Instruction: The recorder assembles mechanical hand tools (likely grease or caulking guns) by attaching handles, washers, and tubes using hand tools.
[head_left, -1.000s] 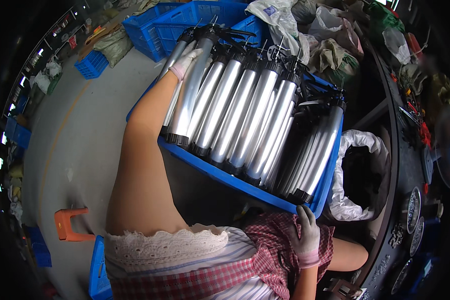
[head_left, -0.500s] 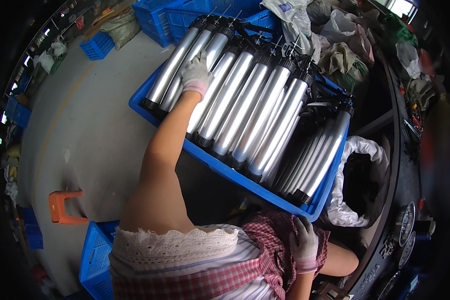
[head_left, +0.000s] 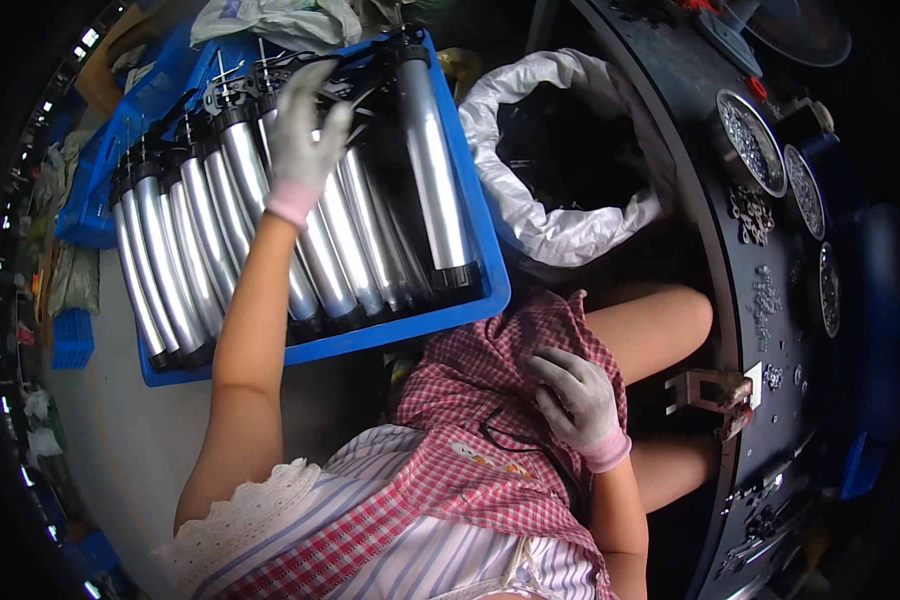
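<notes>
My left hand [head_left: 308, 145], in a white glove with a pink cuff, is over the far half of a row of silver metal tubes [head_left: 202, 205]. Its fingers are spread, and nothing shows in its grasp. The tubes have black end caps, with thin rods and black fittings at their far ends. They lie side by side in a blue tray [head_left: 395, 336]. One separate tube [head_left: 433, 165] lies along the tray's right side. My right hand [head_left: 577, 402], gloved alike, rests with loosely bent fingers on the red checked apron [head_left: 460, 380] over my lap, holding nothing visible.
Right of the tray stands an open white sack [head_left: 570, 238] with a dark inside. A dark workbench [head_left: 705, 260] runs along the right, bearing metal bowls [head_left: 746, 150] of small parts, loose hardware and a small brown fixture [head_left: 715, 390]. Plastic bags [head_left: 270, 22] lie beyond the tray.
The view has turned right, bringing more of the bench into sight. My left hand has left the left-hand tubes and moved right across the row. My right hand remains on my lap.
</notes>
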Motion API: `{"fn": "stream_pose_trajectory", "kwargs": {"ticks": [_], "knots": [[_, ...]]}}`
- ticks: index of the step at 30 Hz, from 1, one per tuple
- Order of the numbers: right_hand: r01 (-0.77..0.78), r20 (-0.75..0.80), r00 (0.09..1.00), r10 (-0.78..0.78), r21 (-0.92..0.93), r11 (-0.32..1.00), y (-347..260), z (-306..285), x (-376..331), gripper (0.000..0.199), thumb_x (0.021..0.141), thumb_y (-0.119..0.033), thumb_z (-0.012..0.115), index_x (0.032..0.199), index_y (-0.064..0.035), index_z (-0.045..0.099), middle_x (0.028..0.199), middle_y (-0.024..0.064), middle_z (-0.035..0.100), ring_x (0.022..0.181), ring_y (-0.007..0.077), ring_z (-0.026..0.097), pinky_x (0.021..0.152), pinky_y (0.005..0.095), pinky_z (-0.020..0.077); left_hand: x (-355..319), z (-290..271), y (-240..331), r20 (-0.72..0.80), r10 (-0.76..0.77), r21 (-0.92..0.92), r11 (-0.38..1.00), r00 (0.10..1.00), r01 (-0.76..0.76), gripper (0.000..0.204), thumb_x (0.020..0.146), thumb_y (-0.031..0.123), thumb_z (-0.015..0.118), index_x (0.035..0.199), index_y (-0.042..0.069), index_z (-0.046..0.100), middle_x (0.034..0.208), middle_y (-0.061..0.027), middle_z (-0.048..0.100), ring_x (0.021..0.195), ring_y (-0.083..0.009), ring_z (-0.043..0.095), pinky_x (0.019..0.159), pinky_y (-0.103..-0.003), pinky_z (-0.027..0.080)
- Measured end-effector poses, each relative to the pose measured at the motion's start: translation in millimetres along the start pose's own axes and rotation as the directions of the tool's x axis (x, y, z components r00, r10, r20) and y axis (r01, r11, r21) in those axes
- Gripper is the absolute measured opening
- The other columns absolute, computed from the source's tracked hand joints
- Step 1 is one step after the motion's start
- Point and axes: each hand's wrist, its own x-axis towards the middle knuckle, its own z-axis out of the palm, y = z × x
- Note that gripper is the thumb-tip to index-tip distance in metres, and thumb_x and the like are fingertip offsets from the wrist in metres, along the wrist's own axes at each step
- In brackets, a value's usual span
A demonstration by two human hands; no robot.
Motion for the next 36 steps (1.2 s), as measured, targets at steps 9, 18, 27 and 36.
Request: {"fn": "stream_pose_trajectory", "kwargs": {"ticks": [9, 18, 27, 36], "knots": [[-0.307, -0.330, 0.911, 0.248, -0.142, 0.941, 6, -42, -58, 0.028, 0.076, -0.004, 0.064, 0.104, -0.0058, 0.065, 0.099, 0.0112, 0.064, 0.084, 0.0276, 0.063, 0.073, 0.0366, 0.0499, 3, 324, 107, 0.984, 0.171, -0.102, 0.768, 0.049, -0.632, 0.033, 0.075, 0.012, 0.064, 0.108, 0.008, 0.063, 0.109, -0.0137, 0.066, 0.104, -0.0305, 0.063, 0.086, -0.042, 0.050], [-0.282, -0.603, 0.695, 0.392, 0.273, 0.920, 21, -31, -11, 0.071, 0.087, -0.029, 0.061, 0.140, 0.0044, 0.029, 0.123, 0.0294, 0.052, 0.111, 0.0414, 0.055, 0.093, 0.0434, 0.0438, 21, 124, 249, 0.774, 0.378, -0.594, 0.160, 0.507, 0.788, 0.071, 0.089, 0.053, 0.058, 0.127, -0.006, 0.045, 0.110, -0.0140, 0.063, 0.106, -0.0204, 0.060, 0.096, -0.032, 0.044], [-0.452, -0.541, 0.702, 0.464, 0.165, 0.876, -4, -94, -36, 0.031, 0.083, -0.026, 0.069, 0.093, 0.0002, 0.055, 0.074, 0.0205, 0.060, 0.071, 0.0374, 0.063, 0.063, 0.0402, 0.0485, -14, 72, 292, 0.829, 0.372, -0.468, 0.054, 0.417, 0.882, 0.064, 0.089, 0.043, 0.061, 0.134, 0.000, 0.044, 0.117, -0.0107, 0.059, 0.081, -0.0132, 0.062, 0.062, -0.025, 0.050], [-0.635, -0.633, 0.483, 0.605, 0.222, 0.740, 108, -243, -54, 0.021, 0.091, -0.016, 0.059, 0.101, 0.0008, 0.066, 0.080, 0.0033, 0.066, 0.069, 0.0066, 0.057, 0.067, 0.0237, 0.0481, -29, 102, 307, 0.804, 0.465, 0.088, -0.709, 0.370, 0.700, 0.040, 0.099, 0.016, 0.048, 0.138, 0.019, 0.039, 0.134, -0.0057, 0.048, 0.069, -0.0132, 0.055, 0.049, -0.022, 0.038]]}}
